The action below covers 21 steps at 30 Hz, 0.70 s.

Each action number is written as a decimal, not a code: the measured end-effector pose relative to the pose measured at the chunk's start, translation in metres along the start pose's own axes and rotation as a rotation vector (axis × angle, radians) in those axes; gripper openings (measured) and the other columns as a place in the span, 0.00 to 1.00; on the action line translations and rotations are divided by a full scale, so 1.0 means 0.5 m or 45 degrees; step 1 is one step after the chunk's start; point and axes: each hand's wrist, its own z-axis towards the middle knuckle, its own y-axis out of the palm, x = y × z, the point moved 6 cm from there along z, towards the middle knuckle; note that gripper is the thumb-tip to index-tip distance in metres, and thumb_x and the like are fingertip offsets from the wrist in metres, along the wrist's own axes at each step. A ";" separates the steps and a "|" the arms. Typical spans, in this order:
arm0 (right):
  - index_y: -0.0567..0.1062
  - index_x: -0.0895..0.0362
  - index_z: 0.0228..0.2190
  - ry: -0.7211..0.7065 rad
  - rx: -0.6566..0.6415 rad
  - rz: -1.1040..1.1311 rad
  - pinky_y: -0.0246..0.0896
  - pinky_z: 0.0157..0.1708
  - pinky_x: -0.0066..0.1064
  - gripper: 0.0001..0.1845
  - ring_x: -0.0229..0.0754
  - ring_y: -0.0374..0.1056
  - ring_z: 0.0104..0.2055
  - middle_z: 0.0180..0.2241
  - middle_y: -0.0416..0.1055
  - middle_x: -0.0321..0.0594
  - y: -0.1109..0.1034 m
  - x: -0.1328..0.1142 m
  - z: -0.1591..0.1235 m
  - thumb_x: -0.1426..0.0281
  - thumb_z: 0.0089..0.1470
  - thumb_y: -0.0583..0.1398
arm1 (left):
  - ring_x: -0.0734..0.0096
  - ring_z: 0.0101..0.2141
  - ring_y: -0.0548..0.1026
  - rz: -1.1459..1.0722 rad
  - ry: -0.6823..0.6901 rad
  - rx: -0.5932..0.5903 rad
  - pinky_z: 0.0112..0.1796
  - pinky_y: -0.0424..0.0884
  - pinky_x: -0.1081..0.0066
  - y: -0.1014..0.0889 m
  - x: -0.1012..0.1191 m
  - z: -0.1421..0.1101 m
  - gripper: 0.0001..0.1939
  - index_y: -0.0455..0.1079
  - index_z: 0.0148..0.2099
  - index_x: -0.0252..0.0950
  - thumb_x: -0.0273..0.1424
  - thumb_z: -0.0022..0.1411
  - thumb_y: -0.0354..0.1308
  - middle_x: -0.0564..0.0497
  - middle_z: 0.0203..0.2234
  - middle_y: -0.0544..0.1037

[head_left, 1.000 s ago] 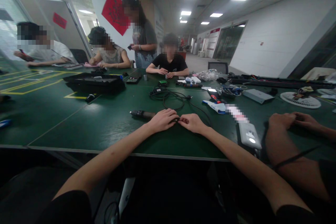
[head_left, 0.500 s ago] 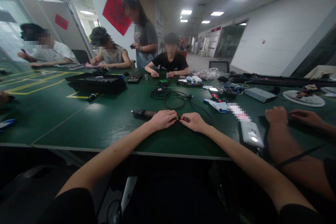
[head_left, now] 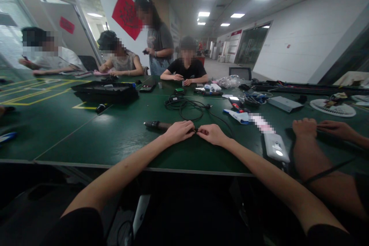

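A dark, slim electric screwdriver (head_left: 157, 125) lies on the green table, its tip pointing left. My left hand (head_left: 180, 130) is closed around its rear end. Close beside it, my right hand (head_left: 213, 133) pinches a small dark piece at that end, seemingly the cable's connector; the fingers hide most of it. A black power cable (head_left: 191, 118) loops on the table beyond my hands, and one stretch of it runs down behind my right hand. Both hands rest near the table's front edge, fingertips almost touching.
A black tray (head_left: 106, 91) stands at the left. Right of my hands are a blue-and-white packet (head_left: 238, 116) and a white device (head_left: 276, 147). A neighbour's hand (head_left: 304, 127) rests at the right edge. Several people sit or stand across the green table (head_left: 121, 142).
My hands stay in nearly the same place, with only a slight shift of the fingers at the connector. Across the table, the seated person's hand has moved inward toward the other.
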 end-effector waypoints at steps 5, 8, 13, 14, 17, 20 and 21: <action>0.80 0.54 0.37 0.003 0.012 -0.007 0.54 0.33 0.28 0.07 0.38 0.66 0.29 0.28 0.75 0.36 0.001 0.002 -0.001 0.64 0.64 0.64 | 0.63 0.49 0.77 0.026 0.057 -0.005 0.48 0.73 0.65 -0.001 0.008 0.000 0.09 0.68 0.54 0.40 0.34 0.74 0.54 0.47 0.49 0.76; 0.80 0.54 0.37 -0.002 0.015 -0.003 0.54 0.33 0.28 0.07 0.38 0.66 0.29 0.28 0.75 0.35 0.000 0.000 -0.001 0.64 0.64 0.64 | 0.63 0.47 0.77 0.040 0.025 0.001 0.46 0.73 0.65 -0.001 0.006 0.002 0.08 0.69 0.51 0.40 0.36 0.75 0.53 0.47 0.47 0.76; 0.80 0.54 0.37 0.012 0.015 -0.015 0.53 0.32 0.28 0.06 0.37 0.66 0.29 0.28 0.75 0.35 0.000 0.000 0.000 0.65 0.63 0.64 | 0.62 0.48 0.77 0.050 0.054 -0.012 0.46 0.73 0.64 -0.005 0.012 0.003 0.10 0.68 0.54 0.40 0.35 0.74 0.54 0.47 0.50 0.76; 0.80 0.54 0.37 0.012 0.016 -0.013 0.53 0.32 0.28 0.06 0.37 0.66 0.29 0.28 0.75 0.35 0.001 0.000 0.000 0.65 0.63 0.64 | 0.63 0.48 0.77 0.055 0.069 -0.021 0.47 0.73 0.64 -0.006 0.014 0.003 0.10 0.68 0.55 0.40 0.34 0.74 0.54 0.47 0.50 0.76; 0.80 0.54 0.37 0.008 0.022 -0.008 0.53 0.33 0.28 0.06 0.37 0.67 0.29 0.28 0.75 0.35 0.001 0.000 -0.001 0.65 0.64 0.64 | 0.64 0.47 0.77 0.050 0.042 -0.027 0.46 0.73 0.65 -0.009 0.014 0.003 0.08 0.69 0.52 0.40 0.35 0.76 0.52 0.48 0.48 0.76; 0.80 0.54 0.37 0.009 0.027 -0.015 0.53 0.33 0.28 0.06 0.37 0.67 0.29 0.28 0.75 0.35 0.001 0.001 -0.001 0.65 0.64 0.64 | 0.62 0.46 0.77 0.036 0.015 -0.025 0.45 0.73 0.64 -0.011 0.013 0.002 0.10 0.68 0.53 0.39 0.38 0.75 0.54 0.47 0.47 0.76; 0.80 0.54 0.37 0.009 0.025 -0.016 0.53 0.33 0.28 0.06 0.37 0.67 0.29 0.28 0.75 0.35 0.001 0.001 -0.001 0.65 0.64 0.64 | 0.62 0.46 0.77 0.039 0.028 -0.029 0.46 0.73 0.64 -0.011 0.014 0.002 0.10 0.68 0.53 0.39 0.37 0.74 0.54 0.47 0.48 0.76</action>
